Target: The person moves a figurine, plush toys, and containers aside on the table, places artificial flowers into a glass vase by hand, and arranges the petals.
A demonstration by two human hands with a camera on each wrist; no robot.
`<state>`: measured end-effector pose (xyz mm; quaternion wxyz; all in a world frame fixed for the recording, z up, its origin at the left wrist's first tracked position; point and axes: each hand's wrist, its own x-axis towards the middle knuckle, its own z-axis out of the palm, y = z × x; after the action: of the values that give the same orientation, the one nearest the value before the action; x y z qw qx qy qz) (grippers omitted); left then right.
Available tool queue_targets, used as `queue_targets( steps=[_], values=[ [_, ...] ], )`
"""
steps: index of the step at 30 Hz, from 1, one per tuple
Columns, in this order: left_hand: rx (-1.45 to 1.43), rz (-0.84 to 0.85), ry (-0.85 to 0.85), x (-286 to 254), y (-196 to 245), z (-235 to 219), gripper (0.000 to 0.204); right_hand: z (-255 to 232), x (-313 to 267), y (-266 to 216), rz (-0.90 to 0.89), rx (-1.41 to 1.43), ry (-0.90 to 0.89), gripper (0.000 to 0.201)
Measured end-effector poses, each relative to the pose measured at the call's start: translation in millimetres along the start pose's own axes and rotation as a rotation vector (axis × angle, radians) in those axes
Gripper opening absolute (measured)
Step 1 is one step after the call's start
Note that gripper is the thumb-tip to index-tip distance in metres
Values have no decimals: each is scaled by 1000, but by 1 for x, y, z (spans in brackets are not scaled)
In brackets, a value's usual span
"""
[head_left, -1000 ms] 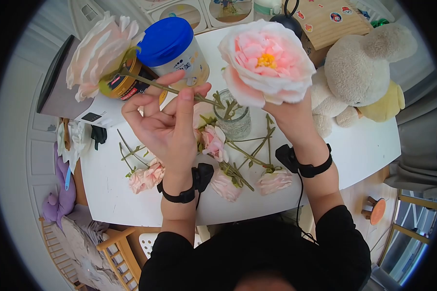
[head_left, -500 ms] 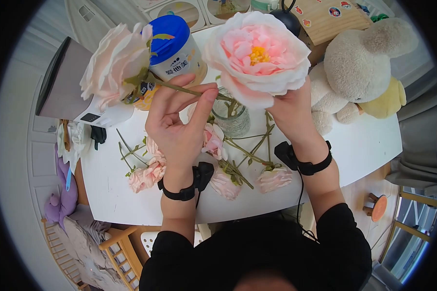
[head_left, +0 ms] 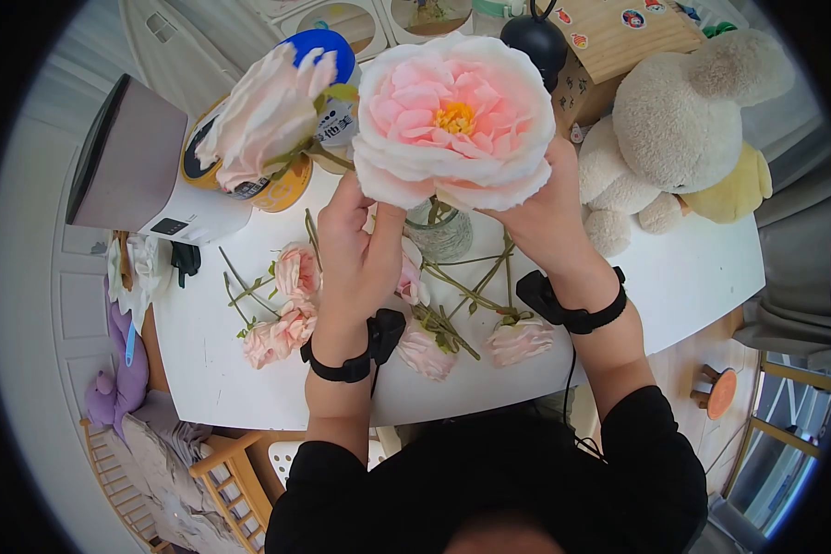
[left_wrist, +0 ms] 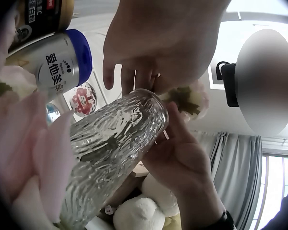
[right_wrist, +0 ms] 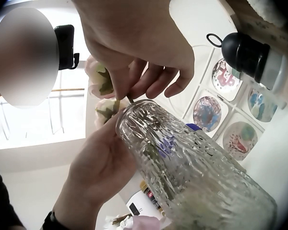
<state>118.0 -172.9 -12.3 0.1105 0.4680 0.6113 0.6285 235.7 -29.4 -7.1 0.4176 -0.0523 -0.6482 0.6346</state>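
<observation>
The left hand [head_left: 355,263] is raised beside the textured glass vase [head_left: 441,235], with the stem of a pale pink artificial rose [head_left: 268,115] pinched in its fingers. That bloom leans out to the left. Over the vase mouth, a large open pink flower with a yellow centre [head_left: 454,125] faces up and hides part of both hands. The right hand [head_left: 549,208] holds this flower's stem from below; in the right wrist view its fingers [right_wrist: 153,81] pinch at the vase rim. Green stems show inside the vase. Both hands come close together at its mouth.
Several pink roses [head_left: 295,270] lie on the white table [head_left: 222,388] in front of the vase. Behind stand a blue-lidded can [head_left: 337,57], a yellow can [head_left: 291,189] and a black-topped bottle [head_left: 531,51]. A plush toy [head_left: 660,129] sits right, a grey-white appliance [head_left: 125,162] left.
The left hand has moved right towards the vase, bringing the pale rose with it. The large flower has shifted left over the vase mouth, and the two hands are closer together.
</observation>
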Motion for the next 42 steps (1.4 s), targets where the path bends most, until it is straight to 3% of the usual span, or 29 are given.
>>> queue_targets(
  steps=[10, 23, 29, 37, 40, 41, 42],
  values=[
    [11, 15, -31, 7, 8, 3, 34, 4, 5, -5, -121, 43, 102, 33],
    [11, 81, -71, 10, 8, 2, 34, 0, 2, -2, -84, 16, 71, 35],
    [6, -22, -74, 9, 12, 0, 28, 4, 3, -8, -8, 97, 53, 33],
    [85, 74, -106, 6, 2, -7, 27, 7, 3, 0, 14, 118, 59, 34],
    [134, -30, -75, 5, 11, -2, 28, 5, 5, 8, -7, 84, 31, 38],
    [139, -88, -58, 6, 14, 1, 28, 6, 5, 8, 14, 88, 26, 52],
    [153, -15, -67, 7, 8, -1, 27, 7, 6, 7, 34, 92, 20, 66]
  ],
)
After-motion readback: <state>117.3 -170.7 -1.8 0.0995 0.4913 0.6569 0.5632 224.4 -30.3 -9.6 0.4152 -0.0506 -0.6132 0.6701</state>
